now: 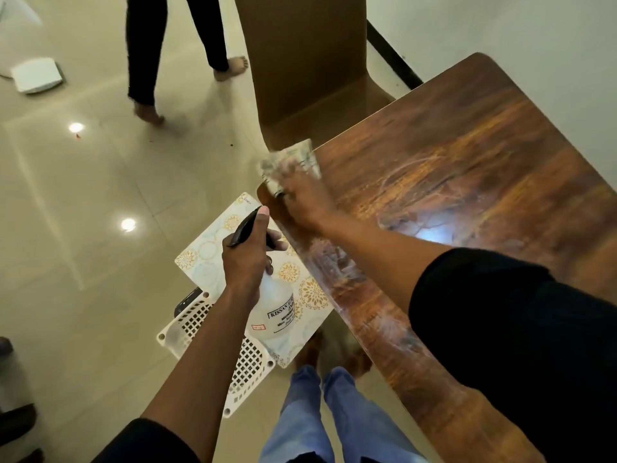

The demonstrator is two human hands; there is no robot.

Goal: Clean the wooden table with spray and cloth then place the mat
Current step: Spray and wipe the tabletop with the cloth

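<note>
Left hand [245, 259] grips spray bottle [275, 307] by the neck, thumb on the black trigger head, just off the desk [467, 182] edge. Below the bottle: patterned mat [300, 285] on a white lattice stool [207, 325]. Right hand [305, 202] presses blurred cloth [288, 162] onto the desk's near-left corner; finger shape unclear. Brown chair [307, 61] behind that corner.

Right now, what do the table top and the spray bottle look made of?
Table top: wood or wood-look laminate, glossy; grain streaks and a bright lamp reflection show. Spray bottle: translucent plastic, by its milky see-through body, with a black trigger head.
</note>
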